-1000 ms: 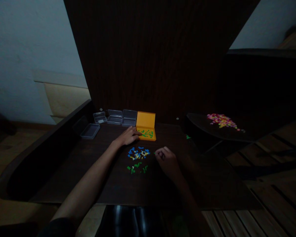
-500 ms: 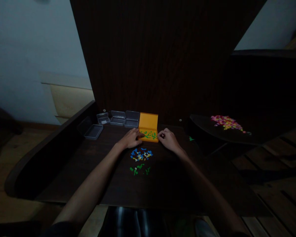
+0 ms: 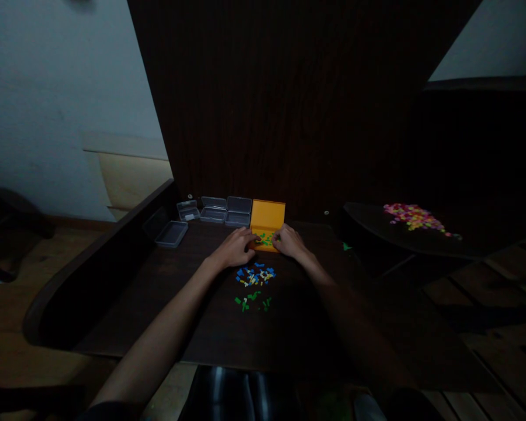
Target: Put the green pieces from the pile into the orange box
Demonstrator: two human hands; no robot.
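Observation:
A yellow box (image 3: 268,214) stands with its lid raised against the back panel, and small green pieces (image 3: 266,238) lie in its tray. My left hand (image 3: 235,248) rests at the tray's left side, index finger reaching over the rim and thumb apart from it. At the right side, my right hand (image 3: 290,241) has its fingers curled together over the tray; whatever is between the fingertips is hidden. Nearer to me on the dark tabletop lies a pile of blue, yellow and white pieces (image 3: 255,275). Closer still are scattered green pieces (image 3: 253,299).
Several clear plastic boxes with raised lids, such as this one (image 3: 238,211), line the back left. Another clear box (image 3: 172,233) sits by the raised left side board (image 3: 100,257). Pink and yellow pieces (image 3: 416,217) cover part of a dark surface at right.
My right hand has moved left, from the tray's right edge to over the tray. My left hand stays at the left side. The whole view has shifted slightly.

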